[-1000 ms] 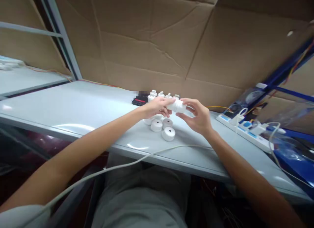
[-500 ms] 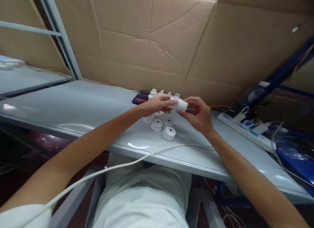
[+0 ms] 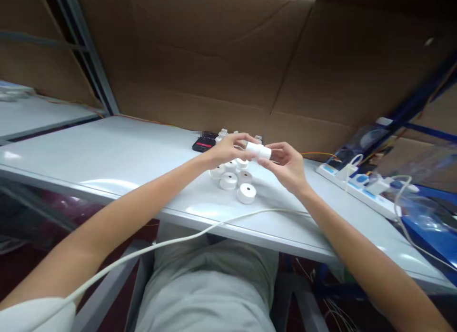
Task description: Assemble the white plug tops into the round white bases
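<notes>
A white cylindrical part (image 3: 259, 150) is held sideways between my two hands, above the table. My left hand (image 3: 233, 148) grips its left end with thumb and fingers. At its right end, my right hand (image 3: 286, 163) closes its fingertips around it. Just below my hands stand several round white caps (image 3: 246, 193) with a dark hole in the top. Behind my left hand, several white pieces with small knobs (image 3: 223, 133) are partly hidden by my fingers.
A black device with a red strip (image 3: 204, 144) lies behind my left wrist. A white power strip (image 3: 360, 191) with plugs runs along the right. A pale cable (image 3: 200, 233) crosses the front edge of the grey table (image 3: 89, 155). A cardboard wall (image 3: 200, 60) stands behind.
The cylindrical part has shifted very slightly left and lies a little more level. My left fingers have changed their grip on it slightly. The cardboard looks darker and the table brighter.
</notes>
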Motion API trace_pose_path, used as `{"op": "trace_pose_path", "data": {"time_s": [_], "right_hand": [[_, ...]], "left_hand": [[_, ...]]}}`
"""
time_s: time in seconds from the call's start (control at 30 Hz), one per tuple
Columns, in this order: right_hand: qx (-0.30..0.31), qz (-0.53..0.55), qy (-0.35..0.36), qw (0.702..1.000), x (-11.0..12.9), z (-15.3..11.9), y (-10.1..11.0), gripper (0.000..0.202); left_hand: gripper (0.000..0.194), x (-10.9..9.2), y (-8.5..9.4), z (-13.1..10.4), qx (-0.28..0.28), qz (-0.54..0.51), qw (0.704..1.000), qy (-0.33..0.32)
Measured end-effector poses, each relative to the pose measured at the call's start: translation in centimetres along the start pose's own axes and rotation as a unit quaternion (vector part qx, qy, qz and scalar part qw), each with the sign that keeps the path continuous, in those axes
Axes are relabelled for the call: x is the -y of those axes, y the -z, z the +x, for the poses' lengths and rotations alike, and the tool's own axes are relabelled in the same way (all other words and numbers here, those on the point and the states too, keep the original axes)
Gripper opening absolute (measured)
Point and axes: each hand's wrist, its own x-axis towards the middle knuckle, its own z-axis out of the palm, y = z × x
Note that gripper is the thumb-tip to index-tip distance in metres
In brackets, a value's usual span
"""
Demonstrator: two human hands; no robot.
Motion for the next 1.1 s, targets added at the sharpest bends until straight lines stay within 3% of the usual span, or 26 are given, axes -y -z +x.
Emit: {"op": "trace_pose_path", "data": {"time_s": [0.23,0.47,0.63,0.8,0.97,1.1], "right_hand": [[0.004,-0.011,0.077,0.997,-0.3,-0.4,0.0,0.049],[0.009,-0.072,0.2,0.977,-0.8,-0.3,0.4,0.041],[0.006,-0.129,0.235,0.963,-0.5,-0.3,0.6,0.034],[0.007,-0.159,0.18,0.971,0.7,-0.5,0.6,0.031],[0.008,-0.112,0.121,0.986,0.9,-0.8,0.6,0.048],[0.007,-0.046,0.025,0.999,0.7,-0.4,0.3,0.051]], "left_hand": [[0.056,-0.8,-0.2,-0.3,0.001,-0.06,0.998,0.036],[0.055,-0.8,-0.4,-0.2,0.016,-0.078,0.993,0.085],[0.059,-0.7,-0.7,-0.2,0.016,-0.089,0.987,0.132],[0.06,-0.7,-0.8,-0.2,0.018,-0.093,0.985,0.147],[0.06,-0.4,-0.5,-0.4,0.041,-0.079,0.992,0.093],[0.055,-0.1,-0.4,-0.5,0.035,-0.062,0.997,0.023]]}}
